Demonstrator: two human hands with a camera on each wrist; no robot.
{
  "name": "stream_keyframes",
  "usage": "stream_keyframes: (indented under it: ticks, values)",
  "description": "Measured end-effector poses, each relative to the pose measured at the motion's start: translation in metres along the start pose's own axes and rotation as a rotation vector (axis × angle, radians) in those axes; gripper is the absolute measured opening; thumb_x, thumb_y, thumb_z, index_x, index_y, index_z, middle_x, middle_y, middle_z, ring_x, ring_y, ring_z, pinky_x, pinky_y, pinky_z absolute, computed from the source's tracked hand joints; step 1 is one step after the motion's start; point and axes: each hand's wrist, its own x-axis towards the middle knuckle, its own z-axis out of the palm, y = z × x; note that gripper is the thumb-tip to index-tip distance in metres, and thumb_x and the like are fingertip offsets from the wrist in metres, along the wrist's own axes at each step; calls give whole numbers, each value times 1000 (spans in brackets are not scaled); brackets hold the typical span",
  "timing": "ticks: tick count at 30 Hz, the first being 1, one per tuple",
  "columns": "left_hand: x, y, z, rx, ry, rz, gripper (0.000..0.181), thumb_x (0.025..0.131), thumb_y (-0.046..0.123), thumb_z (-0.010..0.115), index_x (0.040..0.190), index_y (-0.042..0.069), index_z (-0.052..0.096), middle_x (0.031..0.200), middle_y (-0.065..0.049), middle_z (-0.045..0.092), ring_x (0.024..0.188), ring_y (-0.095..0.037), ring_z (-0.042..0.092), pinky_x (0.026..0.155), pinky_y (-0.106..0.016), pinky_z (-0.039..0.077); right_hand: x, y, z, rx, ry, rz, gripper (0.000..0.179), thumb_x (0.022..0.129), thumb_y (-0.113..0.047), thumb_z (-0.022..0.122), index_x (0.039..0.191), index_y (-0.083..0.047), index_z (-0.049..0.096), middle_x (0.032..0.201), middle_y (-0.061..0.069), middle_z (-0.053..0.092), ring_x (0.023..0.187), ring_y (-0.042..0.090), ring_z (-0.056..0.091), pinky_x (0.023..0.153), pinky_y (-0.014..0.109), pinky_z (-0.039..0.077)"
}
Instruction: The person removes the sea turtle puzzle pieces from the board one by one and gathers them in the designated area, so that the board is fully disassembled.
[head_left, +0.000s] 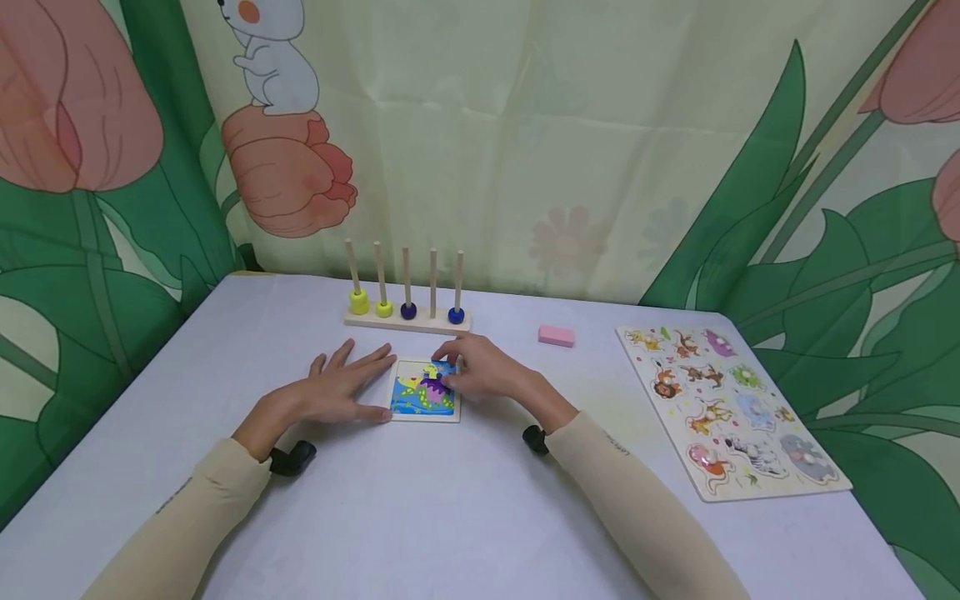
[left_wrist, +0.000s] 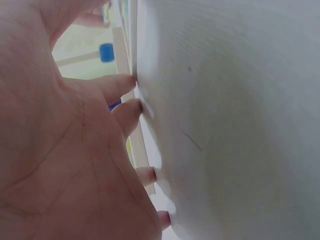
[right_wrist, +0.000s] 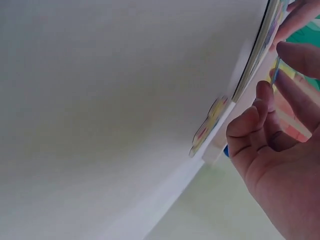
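A small jigsaw puzzle in a pale wooden tray lies on the table, its picture showing a yellow dinosaur on blue. My left hand rests at the tray's left side, fingers spread, fingertips on the tabletop and thumb by the near left corner. Over the tray's right part, my right hand pinches a thin puzzle piece between thumb and fingers; in the right wrist view it appears edge-on, its picture not readable. Beside the tray in that view lies another puzzle piece, which the right hand hides in the head view.
Behind the tray stands a wooden peg stacker with yellow and blue beads. To the right of it lies a pink block. An animal peg puzzle board occupies the table's right side. A printed curtain hangs behind the table.
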Motion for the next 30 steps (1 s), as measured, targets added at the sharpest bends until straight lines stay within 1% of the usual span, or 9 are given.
stream_keyframes:
  ticks: [6, 15, 24, 27, 30]
  values:
    - [0, 0, 1, 3, 4, -3, 102, 90, 67, 68, 170, 21, 25, 181, -8, 13, 161, -59, -7, 119, -87, -4, -12, 9, -5, -26, 18, 9, 37, 96, -13, 70, 133, -14, 72, 120, 11, 69, 100, 22, 58, 87, 34, 51]
    - [-1, -1, 2, 6, 8, -3, 103, 89, 67, 68, 170, 21, 25, 181, -8, 14, 161, -59, -7, 119, -87, -4, -32, 23, -11, -72, 52, 21, 36, 96, -14, 70, 132, -15, 73, 116, 10, 68, 104, 23, 59, 94, 40, 54]
    - [-1, -1, 0, 2, 11, 2, 102, 90, 68, 68, 170, 21, 25, 181, -8, 13, 162, -59, -7, 119, -87, -4, -50, 43, -19, -89, 72, 51, 37, 94, -12, 68, 130, -14, 74, 116, 9, 69, 98, 21, 58, 87, 35, 52]
    - [-1, 0, 0, 2, 10, 5, 103, 90, 68, 68, 170, 21, 25, 181, -8, 13, 162, -59, -7, 119, -87, -4, -56, 49, -22, -103, 83, 56, 37, 93, -11, 68, 129, -14, 75, 116, 9, 70, 96, 21, 59, 85, 34, 52]
    - [-1, 0, 1, 0, 12, 10, 102, 90, 68, 68, 170, 20, 25, 181, -8, 14, 162, -59, -7, 119, -87, -4, -60, 54, -24, -111, 89, 69, 35, 94, -11, 69, 129, -14, 75, 116, 9, 70, 98, 21, 59, 86, 35, 53]
